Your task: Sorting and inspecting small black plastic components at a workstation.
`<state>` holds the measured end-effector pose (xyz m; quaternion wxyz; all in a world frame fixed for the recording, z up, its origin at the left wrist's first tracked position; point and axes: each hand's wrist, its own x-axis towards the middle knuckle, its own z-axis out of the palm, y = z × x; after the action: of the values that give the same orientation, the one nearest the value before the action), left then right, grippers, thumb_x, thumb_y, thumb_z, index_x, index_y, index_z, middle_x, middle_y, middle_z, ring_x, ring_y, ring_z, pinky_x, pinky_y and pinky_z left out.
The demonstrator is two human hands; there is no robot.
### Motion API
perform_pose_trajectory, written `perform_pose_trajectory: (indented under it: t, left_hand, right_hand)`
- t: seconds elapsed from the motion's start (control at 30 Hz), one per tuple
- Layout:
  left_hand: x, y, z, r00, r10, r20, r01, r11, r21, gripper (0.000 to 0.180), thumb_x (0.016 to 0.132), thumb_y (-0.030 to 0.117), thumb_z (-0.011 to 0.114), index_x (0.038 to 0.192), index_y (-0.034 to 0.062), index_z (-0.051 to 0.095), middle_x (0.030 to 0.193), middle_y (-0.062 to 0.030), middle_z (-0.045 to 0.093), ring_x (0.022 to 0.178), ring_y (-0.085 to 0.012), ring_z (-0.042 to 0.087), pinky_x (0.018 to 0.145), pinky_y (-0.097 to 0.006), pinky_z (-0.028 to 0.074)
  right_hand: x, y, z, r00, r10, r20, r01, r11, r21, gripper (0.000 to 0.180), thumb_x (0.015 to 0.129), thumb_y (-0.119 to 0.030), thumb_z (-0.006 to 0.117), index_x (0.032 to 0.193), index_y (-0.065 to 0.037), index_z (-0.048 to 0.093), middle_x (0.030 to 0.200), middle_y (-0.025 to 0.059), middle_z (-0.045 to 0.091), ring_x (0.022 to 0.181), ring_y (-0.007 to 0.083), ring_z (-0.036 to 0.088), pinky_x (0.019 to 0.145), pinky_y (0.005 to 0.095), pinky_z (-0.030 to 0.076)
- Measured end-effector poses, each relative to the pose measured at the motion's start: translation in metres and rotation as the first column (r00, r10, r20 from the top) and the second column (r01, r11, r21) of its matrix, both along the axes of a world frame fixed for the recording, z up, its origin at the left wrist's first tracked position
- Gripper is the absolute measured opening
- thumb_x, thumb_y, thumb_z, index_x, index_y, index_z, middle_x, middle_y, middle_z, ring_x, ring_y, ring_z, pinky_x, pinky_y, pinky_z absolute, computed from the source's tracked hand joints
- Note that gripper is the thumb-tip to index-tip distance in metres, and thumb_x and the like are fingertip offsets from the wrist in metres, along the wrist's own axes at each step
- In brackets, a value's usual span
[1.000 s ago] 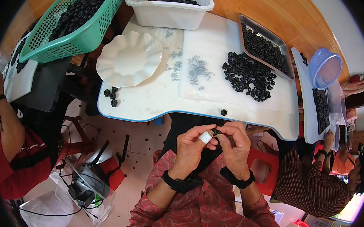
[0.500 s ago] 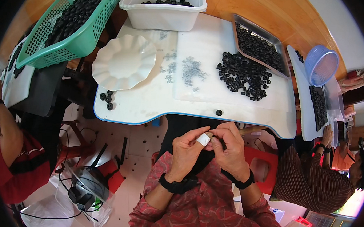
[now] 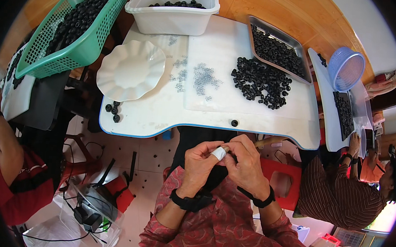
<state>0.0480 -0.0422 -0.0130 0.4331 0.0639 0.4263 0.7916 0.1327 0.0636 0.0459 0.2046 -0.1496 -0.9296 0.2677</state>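
Note:
Just past the table's near edge, my left hand (image 3: 198, 165) and right hand (image 3: 248, 166) meet fingertip to fingertip. Both are closed in a pinch, and whatever lies between the fingers is hidden. A white wrap (image 3: 219, 153) covers the left thumb. Beside my right hand a brown wooden rod (image 3: 270, 141) sticks out to the right; its other end is out of sight behind the fingers. One small black ring-shaped part (image 3: 234, 123) lies on the white table (image 3: 148, 115) ahead of my hands. Farther off is a loose pile of similar black parts (image 3: 256, 84).
A metal tray (image 3: 308, 76) of black parts sits behind the pile. Tiny greyish pieces (image 3: 204, 79) lie mid-table. At left are a scalloped white plate (image 3: 130, 68), a white tub (image 3: 170, 21) and a green basket (image 3: 81, 53). People sit on both sides.
My right hand's fingers have curled and shifted slightly over the left fingertips. The whole view has slid a little; the parts on the table look unmoved.

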Motion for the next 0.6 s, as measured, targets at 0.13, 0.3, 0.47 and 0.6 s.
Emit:
perform_pose_trajectory:
  t: [0.13, 0.3, 0.47, 0.6]
  left_hand:
    - [-0.0001, 0.0002, 0.0006, 1.000, -0.003, 0.005, 0.003, 1.000, 0.012, 0.020, 0.090, -0.002, 0.066, 0.110, -0.0055, 0.068, 0.101, -0.0126, 0.071, 0.087, -0.0149, 0.068, 0.075, -0.026, 0.059]
    - [-0.0015, -0.0009, 0.0014, 1.000, -0.020, -0.024, 0.020, 1.000, 0.000, 0.020, 0.090, -0.002, 0.066, 0.110, -0.0061, 0.067, 0.101, -0.0125, 0.071, 0.087, -0.0145, 0.068, 0.075, -0.026, 0.059]
    - [-0.0010, -0.0014, 0.0004, 0.995, -0.041, -0.090, 0.040, 0.999, -0.012, 0.021, 0.091, -0.001, 0.065, 0.111, -0.0063, 0.067, 0.101, -0.0116, 0.071, 0.086, -0.0129, 0.067, 0.075, -0.025, 0.058]
    - [0.0001, -0.0012, 0.0019, 0.986, -0.076, -0.151, 0.067, 0.996, -0.060, 0.022, 0.093, 0.000, 0.063, 0.114, -0.0055, 0.067, 0.100, -0.0098, 0.071, 0.085, -0.0116, 0.066, 0.075, -0.024, 0.058]
  right_hand:
    - [0.0015, 0.0009, -0.0020, 1.000, 0.003, 0.015, -0.002, 0.999, -0.043, 0.021, 0.074, 0.004, 0.068, 0.092, -0.001, 0.058, 0.090, 0.0120, 0.055, 0.082, 0.0313, 0.057, 0.071, 0.0403, 0.047]
    - [0.0019, 0.0010, -0.0030, 1.000, 0.005, 0.012, -0.004, 0.995, -0.103, 0.020, 0.075, 0.004, 0.067, 0.092, 0.000, 0.059, 0.090, 0.0128, 0.056, 0.081, 0.0324, 0.058, 0.069, 0.0408, 0.048]
    - [0.0048, 0.0004, -0.0042, 0.999, -0.036, 0.015, 0.038, 0.955, -0.292, 0.017, 0.079, 0.007, 0.067, 0.093, 0.001, 0.062, 0.090, 0.0129, 0.057, 0.074, 0.0279, 0.062, 0.061, 0.0355, 0.051]
    - [0.0066, 0.0001, -0.0034, 0.999, -0.043, 0.027, 0.050, 0.938, -0.343, 0.017, 0.081, 0.008, 0.065, 0.096, 0.002, 0.063, 0.091, 0.0122, 0.059, 0.074, 0.0244, 0.064, 0.061, 0.0329, 0.052]
